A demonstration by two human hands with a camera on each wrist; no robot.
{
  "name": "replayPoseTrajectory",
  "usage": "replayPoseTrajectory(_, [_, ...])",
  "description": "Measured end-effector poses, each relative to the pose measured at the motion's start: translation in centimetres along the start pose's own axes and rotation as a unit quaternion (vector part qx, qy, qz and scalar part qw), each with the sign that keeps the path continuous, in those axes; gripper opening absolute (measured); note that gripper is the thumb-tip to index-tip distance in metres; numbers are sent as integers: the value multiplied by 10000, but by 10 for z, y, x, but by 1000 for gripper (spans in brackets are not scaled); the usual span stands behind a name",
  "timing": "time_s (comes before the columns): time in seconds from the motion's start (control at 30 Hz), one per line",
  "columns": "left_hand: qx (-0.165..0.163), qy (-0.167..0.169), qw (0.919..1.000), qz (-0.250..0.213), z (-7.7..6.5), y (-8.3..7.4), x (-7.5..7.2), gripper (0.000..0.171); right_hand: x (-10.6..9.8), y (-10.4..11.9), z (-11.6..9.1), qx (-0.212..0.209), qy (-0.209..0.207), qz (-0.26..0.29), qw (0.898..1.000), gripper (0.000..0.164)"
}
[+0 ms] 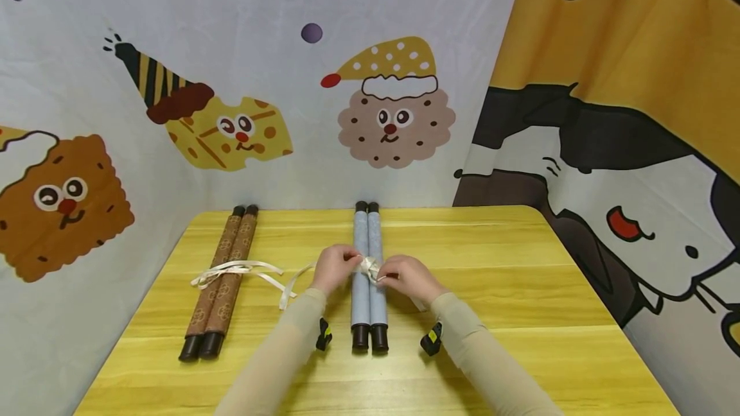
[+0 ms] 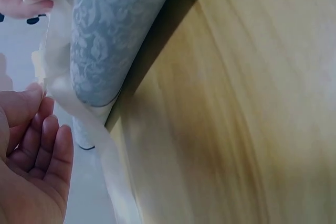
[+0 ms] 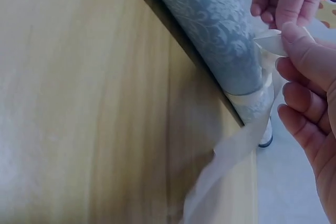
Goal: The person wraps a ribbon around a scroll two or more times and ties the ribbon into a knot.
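A pale blue floral scroll, rolled from both ends into two side-by-side rolls with dark end knobs, lies lengthwise on the table. A cream ribbon crosses its middle, gathered into a loop or knot on top. My left hand pinches part of this ribbon between thumb and forefinger at the left. From the right, my right hand pinches another part, seen as a folded piece in the right wrist view. Loose ribbon tails hang below the hands in both wrist views.
Left of the blue scroll, a brown patterned scroll with dark knobs lies slightly slanted, its own cream ribbon loosely over it. The wooden table meets a cartoon-printed cloth at its back edge.
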State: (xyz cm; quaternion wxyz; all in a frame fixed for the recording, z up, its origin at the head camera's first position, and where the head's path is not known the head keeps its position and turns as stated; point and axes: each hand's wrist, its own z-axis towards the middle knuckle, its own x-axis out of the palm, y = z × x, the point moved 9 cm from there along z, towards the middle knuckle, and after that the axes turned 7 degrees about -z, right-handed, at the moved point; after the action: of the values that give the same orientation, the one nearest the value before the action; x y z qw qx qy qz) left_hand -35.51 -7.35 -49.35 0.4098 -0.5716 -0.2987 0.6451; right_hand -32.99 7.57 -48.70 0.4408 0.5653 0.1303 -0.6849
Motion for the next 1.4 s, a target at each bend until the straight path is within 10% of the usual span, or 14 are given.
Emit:
replayPoseTrajectory(0.67, [215, -231, 9985, 456, -3, 17, -23, 4, 11, -42, -25, 1701, 268, 1523, 9732, 12])
replayPoseTrajectory(1.4, [-716, -701, 9897, 1025, -2, 53, -57, 9, 18, -38, -27, 1551, 245, 1824, 9706, 17])
